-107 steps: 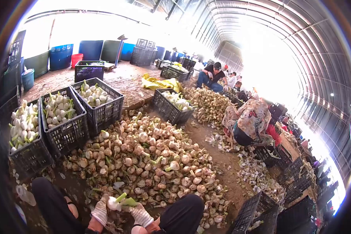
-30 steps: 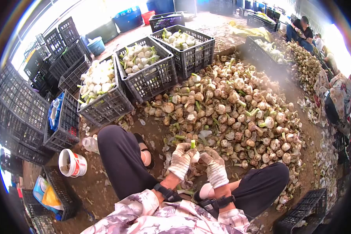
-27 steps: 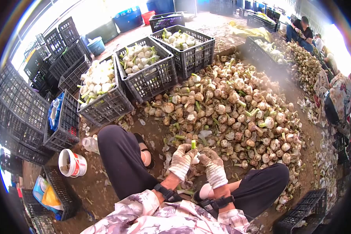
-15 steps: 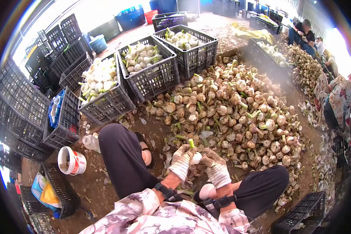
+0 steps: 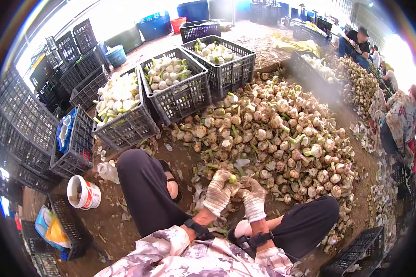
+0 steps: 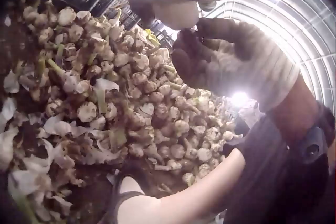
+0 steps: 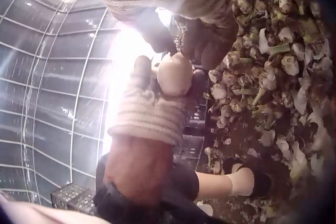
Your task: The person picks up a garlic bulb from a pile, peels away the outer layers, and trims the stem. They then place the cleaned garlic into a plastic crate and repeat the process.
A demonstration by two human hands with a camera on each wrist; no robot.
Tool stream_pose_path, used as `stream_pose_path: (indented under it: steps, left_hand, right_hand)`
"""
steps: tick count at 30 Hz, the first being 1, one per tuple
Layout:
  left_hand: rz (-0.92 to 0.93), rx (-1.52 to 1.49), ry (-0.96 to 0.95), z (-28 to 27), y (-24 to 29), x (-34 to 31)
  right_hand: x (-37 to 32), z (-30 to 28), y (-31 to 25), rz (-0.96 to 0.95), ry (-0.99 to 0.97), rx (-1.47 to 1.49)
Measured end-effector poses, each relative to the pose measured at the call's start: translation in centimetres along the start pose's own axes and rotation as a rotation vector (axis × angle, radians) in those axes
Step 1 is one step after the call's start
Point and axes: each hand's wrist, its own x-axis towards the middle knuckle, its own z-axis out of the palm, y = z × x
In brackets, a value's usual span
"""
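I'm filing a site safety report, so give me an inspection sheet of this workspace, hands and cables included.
Surface: brown floor, littered with papery scraps.
Job's things: pale garlic bulb in hand; garlic heap in front; three black crates of pale bulbs.
Clutter: white bucket and clear bottle left of the left knee.
Hands: both gloved; left hand holds the bulb, right hand at its end, grip unclear.
Cables: nothing seen.
Surroundings: stacked crates at picture left, other people at upper right.

Brown earthen floor [image 5: 110,227], heap of garlic bulbs [image 5: 272,134], scattered pale skins [image 5: 386,194], black crates [image 5: 182,102], white bucket [image 5: 91,196]
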Motion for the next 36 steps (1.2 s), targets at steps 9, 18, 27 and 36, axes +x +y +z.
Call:
stream_pose_path:
  steps: [9, 18, 27, 36]
  left_hand:
    - [-0.426, -1.051, 0.056, -3.6, 0.4, 2.0]
    - [-0.228, -0.47, 0.064, -3.2, -1.8, 2.0]
    - [-0.379, -0.704, 0.145, -2.4, -2.1, 1.9]
    - [-0.174, -0.367, 0.122, -2.5, -2.3, 2.0]
  right_hand:
    - [-0.1, -0.4, 2.0, 0.077, -0.537, -1.028]
    - [-0.9, 1.5, -5.8, 0.4, -0.132, 0.371]
    - [-0.6, 0.6, -5.4, 0.451, -0.152, 0.461]
    - [-1.4, 1.3, -5.8, 0.217, -0.128, 0.267]
